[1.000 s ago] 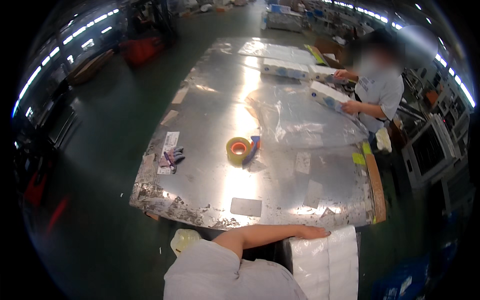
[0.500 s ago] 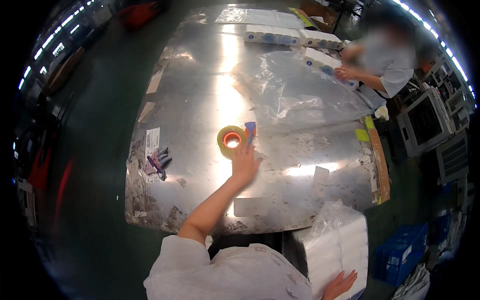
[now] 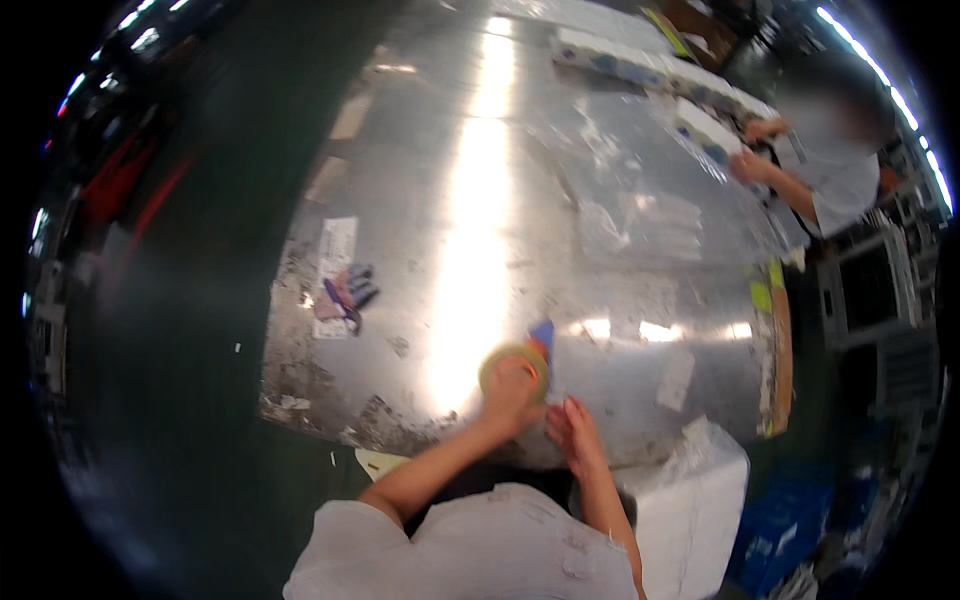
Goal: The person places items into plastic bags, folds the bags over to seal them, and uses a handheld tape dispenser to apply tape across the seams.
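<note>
Evidently, a tape dispenser was gripped above the metal surface

The dispenser was near the middle of the surface's near edge; whether it rested there or was lifted could not be told. The left hand was clamped on its yellowish roll, fingers over the core. The right hand was just beside it, fingers partly curled; blur hid whether they pinched anything. Sound handling, by judgement, called for a firm hold on the roll, with the right fingers clear of the blue end. That end pointed toward the far edge, leaning slightly right; the long axis ran from the roll out through it. Farther off, a glove lay on white paper near the left edge. A clear plastic sheet lay toward the right edge, with a co-worker's hand close by. A white wrapped pack was beside the near edge, toward its right corner.
</note>
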Tool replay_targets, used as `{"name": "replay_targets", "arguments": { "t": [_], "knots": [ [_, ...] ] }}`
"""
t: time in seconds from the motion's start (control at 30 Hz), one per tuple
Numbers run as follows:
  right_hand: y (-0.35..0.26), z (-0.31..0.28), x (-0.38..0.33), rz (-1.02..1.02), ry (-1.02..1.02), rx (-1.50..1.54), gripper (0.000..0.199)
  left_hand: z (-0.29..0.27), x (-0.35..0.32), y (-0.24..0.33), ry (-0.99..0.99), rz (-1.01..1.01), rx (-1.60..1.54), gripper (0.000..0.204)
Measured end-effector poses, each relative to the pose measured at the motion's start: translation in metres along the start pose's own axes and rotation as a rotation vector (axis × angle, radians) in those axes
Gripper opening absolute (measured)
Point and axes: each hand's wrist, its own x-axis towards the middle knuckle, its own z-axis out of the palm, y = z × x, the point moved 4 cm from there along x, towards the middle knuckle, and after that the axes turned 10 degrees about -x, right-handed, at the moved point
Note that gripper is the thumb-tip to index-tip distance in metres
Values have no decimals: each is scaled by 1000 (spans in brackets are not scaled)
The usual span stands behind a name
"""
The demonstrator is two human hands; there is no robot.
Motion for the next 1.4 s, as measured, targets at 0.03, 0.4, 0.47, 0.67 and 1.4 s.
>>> {"name": "replay_targets", "arguments": {
  "t": [0.03,0.4,0.47,0.67,1.4],
  "knots": [
    [11,3,12,27,-62,14,60,5,-14,12,-33,40,-35,51],
    [4,-5,-59,-404,199,-442,60,-33,-6,-4,6,-242,-763,58],
    [-13,6,-79,-575,208,-766,64,-18,8,-15,-250,-428,-895,62],
    [-26,13,-139,-433,268,-916,70,37,13,7,-585,-405,-821,67],
    [129,-98,-249,-455,674,-621,81,127,-102,143,-839,-41,-534,64]
  ]
}}
